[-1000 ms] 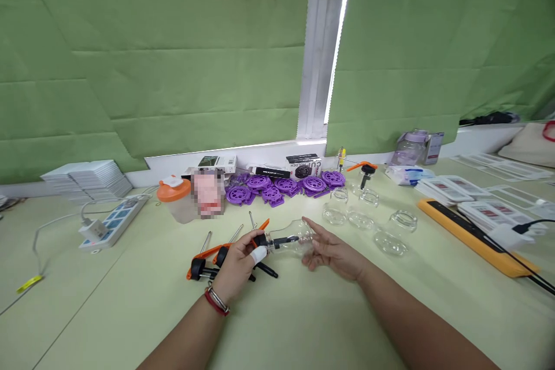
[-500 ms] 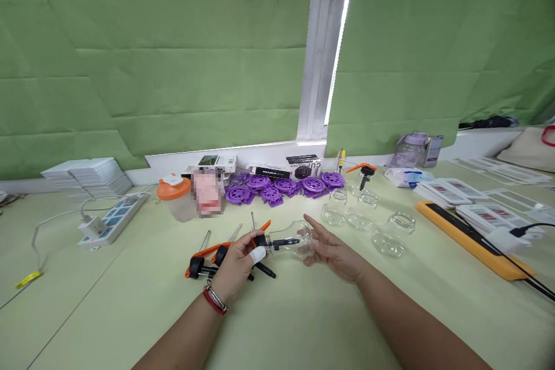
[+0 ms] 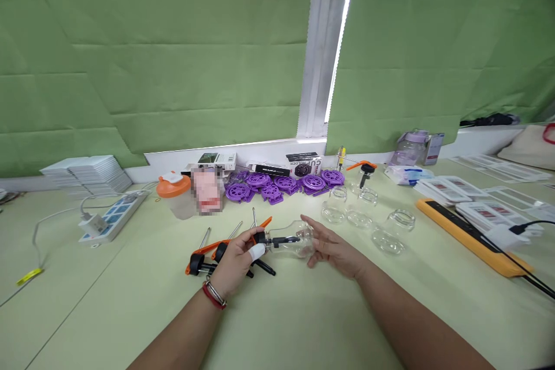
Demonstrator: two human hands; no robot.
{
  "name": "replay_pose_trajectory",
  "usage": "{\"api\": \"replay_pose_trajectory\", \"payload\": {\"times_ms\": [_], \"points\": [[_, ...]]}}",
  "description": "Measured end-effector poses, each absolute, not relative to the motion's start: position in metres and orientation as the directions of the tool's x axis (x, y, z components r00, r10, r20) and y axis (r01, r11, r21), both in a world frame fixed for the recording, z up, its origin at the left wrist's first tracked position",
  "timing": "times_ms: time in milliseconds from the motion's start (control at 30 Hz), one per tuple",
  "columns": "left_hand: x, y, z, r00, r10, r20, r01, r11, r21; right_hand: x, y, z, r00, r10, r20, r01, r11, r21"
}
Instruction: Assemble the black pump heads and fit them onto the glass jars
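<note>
Between my two hands a clear bottle (image 3: 299, 247) lies on its side above the table. A black tube reaches into it from a black cap (image 3: 259, 238) at its mouth. My left hand (image 3: 238, 255), with a white wrap on the thumb, is closed on that cap. My right hand (image 3: 337, 250) curls its fingers around the bottle's wide base. Just beyond and beside my left hand lie several similar black caps (image 3: 196, 263) with orange levers (image 3: 211, 247), metal rods and black tubes, partly hidden by the hand.
Several clear bottles (image 3: 391, 237) stand to the right, and one black-and-orange top (image 3: 366, 169) sits behind them. Purple wheel-shaped parts (image 3: 286, 184) line the back. An orange-lidded cup (image 3: 176, 202) and a white power strip (image 3: 115, 219) are left; an orange power strip (image 3: 468, 240) lies right.
The bottle and my left hand are almost where they were. My right hand's lower fingers have shifted slightly at the bottle's base.
</note>
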State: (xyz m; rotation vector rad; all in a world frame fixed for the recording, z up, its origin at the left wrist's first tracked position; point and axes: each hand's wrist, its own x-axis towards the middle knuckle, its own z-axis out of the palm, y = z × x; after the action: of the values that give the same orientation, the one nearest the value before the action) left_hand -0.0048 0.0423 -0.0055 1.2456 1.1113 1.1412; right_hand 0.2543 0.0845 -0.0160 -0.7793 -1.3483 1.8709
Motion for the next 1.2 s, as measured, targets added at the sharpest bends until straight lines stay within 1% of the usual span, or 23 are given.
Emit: {"api": "replay_pose_trajectory", "payload": {"times_ms": [167,233,333,400,500,600,767,900,1033,1200], "points": [[-0.002,0.043,-0.008,0.135,0.991,0.017,-0.036,-0.013,0.999,0.251,0.091,-0.029,-0.539,0.818,-0.201,-0.061,-0.276,-0.959],[-0.002,0.043,-0.009,0.134,0.991,0.004,-0.038,0.001,0.999,0.250,0.093,-0.034,-0.511,0.831,-0.220,-0.029,-0.272,-0.962],[-0.002,0.043,-0.008,0.121,0.993,-0.008,-0.046,0.014,0.999,0.251,0.091,-0.029,-0.508,0.848,-0.150,-0.067,-0.212,-0.975],[-0.003,0.043,-0.008,0.106,0.994,-0.011,-0.047,0.016,0.999,0.254,0.088,-0.022,-0.534,0.840,-0.091,-0.109,-0.175,-0.978],[-0.004,0.043,-0.009,0.108,0.994,-0.013,-0.043,0.017,0.999,0.257,0.084,-0.014,-0.567,0.822,-0.050,-0.139,-0.155,-0.978],[-0.004,0.043,-0.010,0.118,0.993,-0.011,-0.041,0.016,0.999,0.255,0.086,-0.020,-0.559,0.827,-0.066,-0.154,-0.182,-0.971],[-0.002,0.044,-0.015,0.122,0.991,-0.054,-0.090,0.065,0.994,0.248,0.092,-0.034,-0.526,0.841,-0.124,-0.121,-0.218,-0.969],[-0.002,0.044,-0.016,0.104,0.993,-0.062,-0.124,0.075,0.990,0.249,0.088,-0.026,-0.523,0.850,-0.069,-0.178,-0.188,-0.966],[-0.002,0.044,-0.012,0.106,0.993,-0.043,-0.103,0.054,0.993,0.253,0.084,-0.016,-0.564,0.826,-0.009,-0.190,-0.140,-0.972],[-0.001,0.044,-0.012,0.123,0.992,-0.008,-0.032,0.012,0.999,0.249,0.089,-0.025,-0.562,0.822,-0.088,-0.160,-0.213,-0.964]]}}
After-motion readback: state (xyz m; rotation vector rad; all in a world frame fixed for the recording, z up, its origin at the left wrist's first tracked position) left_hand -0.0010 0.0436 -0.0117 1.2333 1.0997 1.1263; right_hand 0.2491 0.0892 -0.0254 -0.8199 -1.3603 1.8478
